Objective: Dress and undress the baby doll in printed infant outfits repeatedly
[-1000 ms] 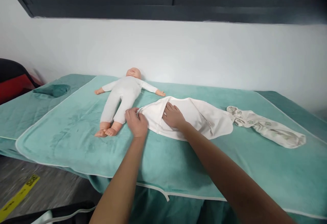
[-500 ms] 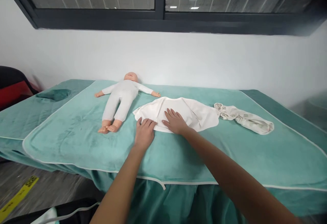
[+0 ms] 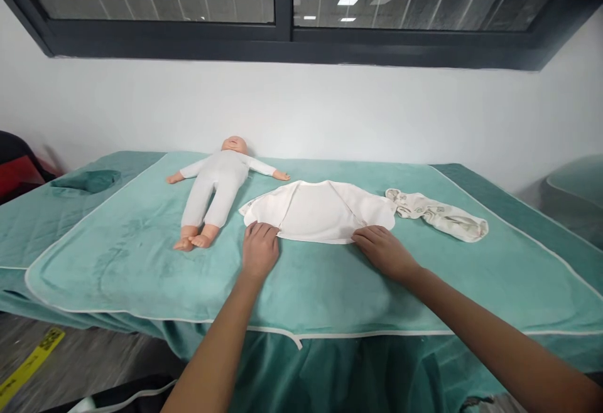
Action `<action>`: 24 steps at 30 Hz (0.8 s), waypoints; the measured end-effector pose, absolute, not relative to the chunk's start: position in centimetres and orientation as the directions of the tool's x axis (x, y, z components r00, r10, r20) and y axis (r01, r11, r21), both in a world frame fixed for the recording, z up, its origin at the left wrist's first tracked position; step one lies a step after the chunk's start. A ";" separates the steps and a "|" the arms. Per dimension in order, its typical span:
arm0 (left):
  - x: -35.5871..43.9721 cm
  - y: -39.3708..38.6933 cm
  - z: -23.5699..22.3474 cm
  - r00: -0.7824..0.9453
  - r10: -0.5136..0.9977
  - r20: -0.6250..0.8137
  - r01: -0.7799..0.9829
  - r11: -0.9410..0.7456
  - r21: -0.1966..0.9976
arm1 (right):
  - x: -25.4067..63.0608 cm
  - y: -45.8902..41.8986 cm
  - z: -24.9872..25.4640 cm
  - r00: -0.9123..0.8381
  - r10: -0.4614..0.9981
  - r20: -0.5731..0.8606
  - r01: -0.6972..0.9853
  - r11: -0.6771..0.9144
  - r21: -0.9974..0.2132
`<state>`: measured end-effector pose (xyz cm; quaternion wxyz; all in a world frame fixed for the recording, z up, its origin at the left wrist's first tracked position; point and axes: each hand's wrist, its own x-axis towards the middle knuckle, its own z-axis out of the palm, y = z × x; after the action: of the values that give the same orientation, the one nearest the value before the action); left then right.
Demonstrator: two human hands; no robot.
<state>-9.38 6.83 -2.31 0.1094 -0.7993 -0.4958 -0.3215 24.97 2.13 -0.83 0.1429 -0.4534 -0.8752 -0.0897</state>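
A white baby garment lies spread flat on the teal towel that covers the table. My left hand rests flat at the garment's near left edge, fingers stretched out onto the hem. My right hand lies flat at the near right edge, fingertips touching the cloth. A baby doll in a white bodysuit lies on its back to the left of the garment, arms out, feet toward me.
A patterned, crumpled cloth lies right of the white garment. A small dark green folded cloth sits at the far left. The white wall and a dark-framed window rise behind the table. A yellow tape strip marks the floor.
My right hand slid from the garment's middle to its near right edge. My left hand moved from a pinch at the left end to lying flat. The garment now lies smoother and flatter.
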 end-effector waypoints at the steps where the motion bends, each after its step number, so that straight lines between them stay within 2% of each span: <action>1: -9.4 6.8 -2.3 0.305 0.721 0.622 0.862 -0.486 0.142 | 25.0 2.1 -0.6 -0.568 0.758 0.321 0.809 0.585 0.051; 6: -9.8 5.9 -2.8 0.315 0.704 0.636 0.840 -0.519 0.158 | 24.7 2.0 0.7 -0.614 0.745 0.260 0.783 0.616 0.087; 9: -10.5 5.2 -2.3 0.301 0.687 0.661 0.813 -0.547 0.198 | 24.4 2.7 1.6 -0.590 0.783 0.199 0.802 0.597 0.029; 11: -11.4 5.3 -1.0 0.249 0.695 0.675 0.821 -0.521 0.234 | 23.4 4.1 2.4 -0.505 0.838 0.207 0.844 0.529 -0.084; 13: -12.9 6.2 0.8 0.170 0.724 0.669 0.868 -0.431 0.245 | 21.2 6.7 3.4 -0.378 0.896 0.232 0.861 0.432 -0.267; 17: -16.6 9.2 3.3 -0.018 0.812 0.584 0.978 -0.108 0.180 | 13.4 15.2 5.2 -0.182 0.974 0.136 0.705 0.226 -0.672; 20: -19.0 11.1 3.4 -0.127 0.881 0.455 0.986 0.063 0.155 | 6.3 22.9 5.5 -0.199 0.974 0.107 0.661 0.214 -0.719; 24: -21.1 12.8 3.1 -0.222 0.919 0.325 0.966 0.163 0.199 | -1.8 31.8 5.4 -0.271 0.960 0.070 0.596 0.224 -0.771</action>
<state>-21.14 12.84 3.13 0.0642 -0.6204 -0.7599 -0.1833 -1.79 31.80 5.39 0.2830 -0.5335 -0.7292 0.3217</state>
